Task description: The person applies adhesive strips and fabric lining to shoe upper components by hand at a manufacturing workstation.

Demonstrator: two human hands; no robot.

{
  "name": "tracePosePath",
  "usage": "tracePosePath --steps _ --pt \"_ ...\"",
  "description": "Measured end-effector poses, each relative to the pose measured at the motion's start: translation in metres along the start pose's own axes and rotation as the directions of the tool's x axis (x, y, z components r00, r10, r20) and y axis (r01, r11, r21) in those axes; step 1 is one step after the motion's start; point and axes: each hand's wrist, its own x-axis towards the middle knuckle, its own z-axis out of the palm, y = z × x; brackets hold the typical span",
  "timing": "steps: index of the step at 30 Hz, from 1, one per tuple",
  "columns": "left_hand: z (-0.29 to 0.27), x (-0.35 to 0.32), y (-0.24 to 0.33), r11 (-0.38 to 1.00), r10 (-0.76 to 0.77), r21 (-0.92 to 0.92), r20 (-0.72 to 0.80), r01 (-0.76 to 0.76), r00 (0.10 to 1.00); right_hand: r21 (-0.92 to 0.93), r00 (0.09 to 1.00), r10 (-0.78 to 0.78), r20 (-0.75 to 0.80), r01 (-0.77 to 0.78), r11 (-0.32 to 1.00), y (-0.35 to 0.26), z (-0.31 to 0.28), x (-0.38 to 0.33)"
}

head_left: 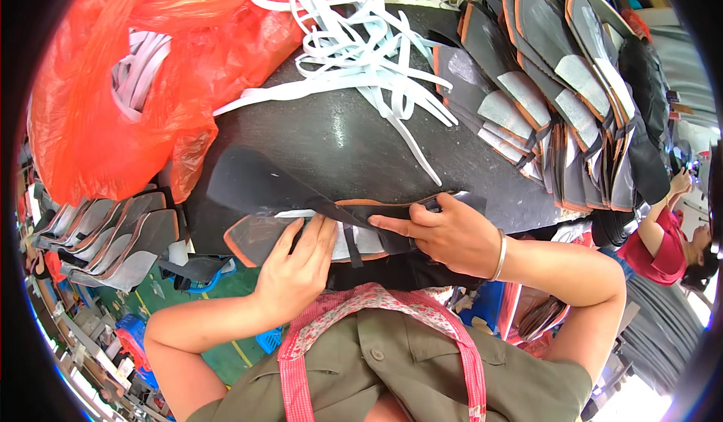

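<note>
Green shirt cloth [467, 369] with a button is closest, under a red checked apron strap [297, 392]. Just past it, a long grey piece [256, 241] lies left to right at the near edge of the dark tabletop [316, 132]. Both hands touch it. The left hand [297, 260] comes from the near side, fingers close together and pressed down near the middle; I cannot tell if it pinches. The right hand [456, 233] is over the right part, one finger pointing left and the others bent; its grip is hard to tell too. The piece is thin and curvy, with orange edges. A smooth black flap [252, 185] leans out to its far left side. Farther off are soft, curly white strips [376, 68], a shiny, crinkly red bag [83, 98] on the left, and stacked grey pieces [542, 68] on the right.
</note>
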Motion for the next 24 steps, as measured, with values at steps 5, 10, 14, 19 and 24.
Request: tracePosePath --steps 5,10,14,19,24 --pt "0.008 0.003 0.005 0.999 -0.008 0.046 -0.002 0.008 1.000 0.080 0.998 -0.057 0.019 0.055 0.995 0.016 -0.022 0.013" --pt "0.018 -0.002 0.016 0.998 -0.063 0.000 -0.040 0.063 0.997 0.437 0.901 0.203 -0.384 -0.016 0.899 0.001 -0.023 0.031" --pt "0.044 -0.009 0.020 0.996 -0.084 -0.046 -0.199 0.076 0.976 0.551 0.761 0.435 -0.481 -0.123 0.825 -0.028 0.004 0.046" --pt "0.072 -0.025 0.032 0.996 -0.059 0.052 -0.165 0.069 0.985 0.575 0.605 0.549 -0.577 -0.178 0.799 -0.044 0.026 0.051" --pt "0.077 -0.015 0.021 1.000 0.021 0.004 -0.080 -0.021 0.997 0.711 0.562 0.677 -0.476 -0.208 0.672 -0.040 0.027 0.048"
